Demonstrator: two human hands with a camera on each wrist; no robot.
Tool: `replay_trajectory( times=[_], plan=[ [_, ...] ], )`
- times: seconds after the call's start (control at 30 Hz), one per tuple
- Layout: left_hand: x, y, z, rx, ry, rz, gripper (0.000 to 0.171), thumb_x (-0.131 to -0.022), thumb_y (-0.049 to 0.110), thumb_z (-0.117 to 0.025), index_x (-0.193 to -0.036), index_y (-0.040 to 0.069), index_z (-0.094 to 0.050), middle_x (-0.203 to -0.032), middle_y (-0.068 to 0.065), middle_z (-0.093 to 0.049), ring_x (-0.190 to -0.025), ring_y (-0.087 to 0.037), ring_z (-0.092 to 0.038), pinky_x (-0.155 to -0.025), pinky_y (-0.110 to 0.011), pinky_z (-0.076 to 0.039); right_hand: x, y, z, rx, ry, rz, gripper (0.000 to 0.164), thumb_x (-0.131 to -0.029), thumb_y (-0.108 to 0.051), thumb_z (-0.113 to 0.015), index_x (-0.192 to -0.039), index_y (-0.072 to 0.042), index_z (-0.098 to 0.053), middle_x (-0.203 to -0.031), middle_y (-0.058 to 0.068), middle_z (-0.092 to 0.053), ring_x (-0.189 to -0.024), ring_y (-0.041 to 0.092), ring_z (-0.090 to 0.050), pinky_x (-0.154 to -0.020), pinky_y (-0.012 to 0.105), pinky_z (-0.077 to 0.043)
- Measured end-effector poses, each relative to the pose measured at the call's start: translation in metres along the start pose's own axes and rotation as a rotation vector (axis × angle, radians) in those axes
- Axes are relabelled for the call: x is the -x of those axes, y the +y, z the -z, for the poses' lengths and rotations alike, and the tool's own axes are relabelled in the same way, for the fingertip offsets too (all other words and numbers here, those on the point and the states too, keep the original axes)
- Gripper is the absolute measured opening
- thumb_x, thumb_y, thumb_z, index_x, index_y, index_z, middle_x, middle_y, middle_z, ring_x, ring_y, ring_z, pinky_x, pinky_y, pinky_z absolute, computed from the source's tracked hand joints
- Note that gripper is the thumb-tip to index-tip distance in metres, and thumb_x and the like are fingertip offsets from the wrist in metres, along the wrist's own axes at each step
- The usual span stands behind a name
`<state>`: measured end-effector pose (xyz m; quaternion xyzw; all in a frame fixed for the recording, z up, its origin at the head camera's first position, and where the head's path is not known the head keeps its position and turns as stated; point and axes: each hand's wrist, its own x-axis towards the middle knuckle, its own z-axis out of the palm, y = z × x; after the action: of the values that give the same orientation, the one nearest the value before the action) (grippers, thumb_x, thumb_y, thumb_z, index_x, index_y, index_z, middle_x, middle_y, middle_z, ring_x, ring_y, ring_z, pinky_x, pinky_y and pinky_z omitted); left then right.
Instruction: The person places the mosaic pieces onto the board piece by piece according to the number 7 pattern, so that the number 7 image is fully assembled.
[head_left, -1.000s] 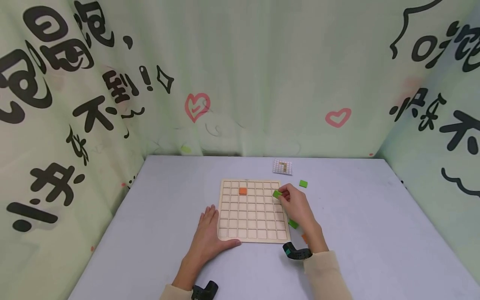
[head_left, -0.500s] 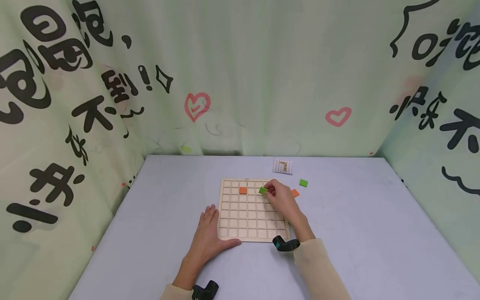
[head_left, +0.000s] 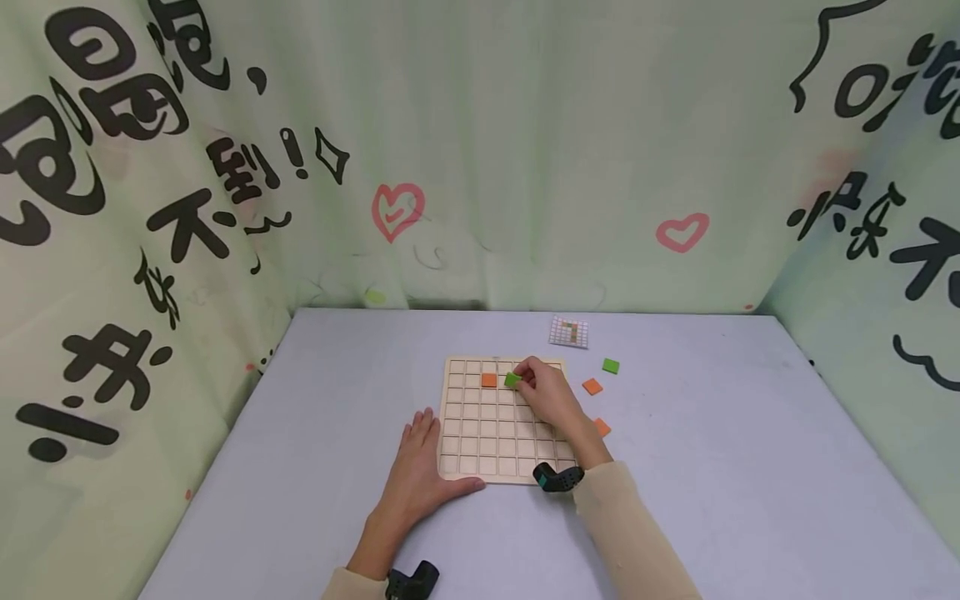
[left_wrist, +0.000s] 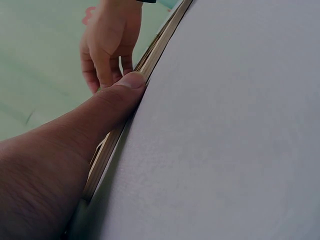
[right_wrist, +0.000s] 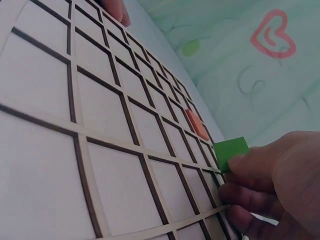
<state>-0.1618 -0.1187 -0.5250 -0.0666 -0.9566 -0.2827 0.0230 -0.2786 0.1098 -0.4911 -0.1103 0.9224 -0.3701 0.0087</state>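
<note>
A wooden grid board lies on the table, and an orange square tile sits in one cell of its upper part. My right hand pinches a green square tile between thumb and fingers, over the board just right of the orange one. In the right wrist view the green tile is tilted close over the grid. My left hand rests at the board's lower left corner, fingers straight along the left side. Its thumb lies on the near edge in the left wrist view.
Behind the board lies a small card printed with a coloured grid pattern. On the table to the right are a loose green tile, an orange tile and another orange tile, partly behind the right forearm. A printed curtain surrounds the table.
My right hand has carried the green tile leftward across the board, from its right edge toward the orange tile. Orange tiles at the right have come into view. The left hand stays in place.
</note>
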Motion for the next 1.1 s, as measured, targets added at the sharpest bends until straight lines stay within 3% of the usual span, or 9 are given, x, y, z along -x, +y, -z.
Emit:
replay_trajectory(
  times=[0.47, 1.1],
  plan=[
    [0.001, 0.000, 0.000, 0.000, 0.004, 0.008, 0.121, -0.066, 0.073, -0.077, -0.151, -0.003, -0.038, -0.161, -0.023, -0.033, -0.154, -0.038, -0.024, -0.127, -0.051, -0.021, -0.010, -0.001, -0.008, 0.035, -0.030, -0.001, 0.016, -0.099, -0.015, -0.062, -0.112, -0.009, -0.066, -0.097, 0.005, -0.067, -0.085, 0.018, -0.058, -0.078, 0.035, -0.052],
    [0.001, 0.001, 0.001, -0.004, 0.001, -0.004, 0.121, -0.067, 0.073, -0.077, -0.150, -0.006, -0.038, -0.161, -0.024, -0.032, -0.153, -0.039, -0.024, -0.127, -0.052, -0.022, -0.016, 0.000, -0.001, 0.080, -0.084, 0.048, 0.018, -0.099, -0.013, -0.062, -0.115, -0.007, -0.068, -0.100, 0.008, -0.066, -0.087, 0.020, -0.057, -0.082, 0.038, -0.053]
  ],
)
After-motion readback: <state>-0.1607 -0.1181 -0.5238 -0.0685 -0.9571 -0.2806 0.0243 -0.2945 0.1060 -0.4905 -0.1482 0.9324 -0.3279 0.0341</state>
